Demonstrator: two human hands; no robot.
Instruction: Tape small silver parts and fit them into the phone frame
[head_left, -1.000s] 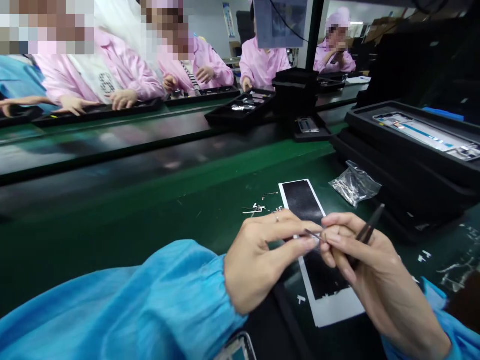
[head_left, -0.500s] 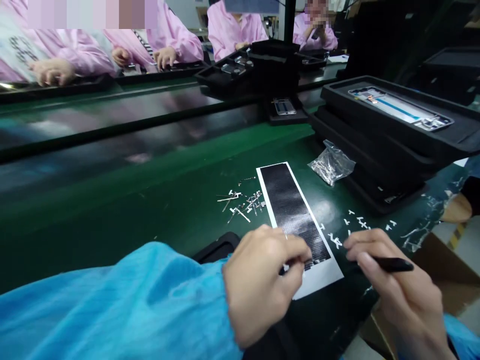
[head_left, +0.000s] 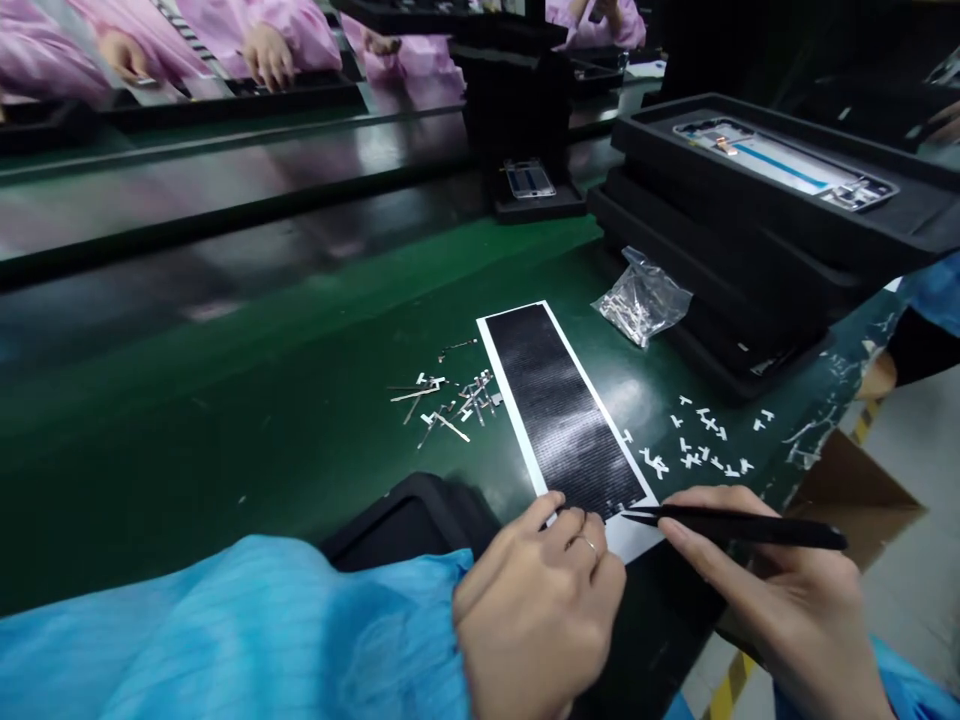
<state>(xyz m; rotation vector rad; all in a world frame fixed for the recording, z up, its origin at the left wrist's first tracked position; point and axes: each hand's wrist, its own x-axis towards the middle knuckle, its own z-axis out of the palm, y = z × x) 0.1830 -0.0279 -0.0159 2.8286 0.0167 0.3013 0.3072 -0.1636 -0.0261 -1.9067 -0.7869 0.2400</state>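
The black-and-white sheet [head_left: 562,400] lies flat on the green worktop [head_left: 225,430], from the center to the lower center of the frame. Its black field carries fine rows and is bordered in white; the row detail is too small to read.

The right hand [head_left: 795,600], lower right of the frame, pinches the black tweezers [head_left: 757,526] between thumb and fingers. The tweezer tips are slightly parted and point left, at the lower edge of the black field. The left hand [head_left: 544,600], lower center, rests with curled fingers over the sheet's lower left edge. Its thumb is hidden; whether it grips anything cannot be told. A ring [head_left: 587,544] encircles one finger.

Small white pieces [head_left: 658,467] are scattered to the right of the sheet. Thin strips [head_left: 454,429] lie in a loose cluster to its left. A clear plastic bag [head_left: 641,305] of small parts sits at upper right of center, near the stacked black trays [head_left: 720,250]. The top tray bears a frame with a blue strip [head_left: 780,165]. Co-workers' pink sleeves [head_left: 307,35] occupy the upper left.
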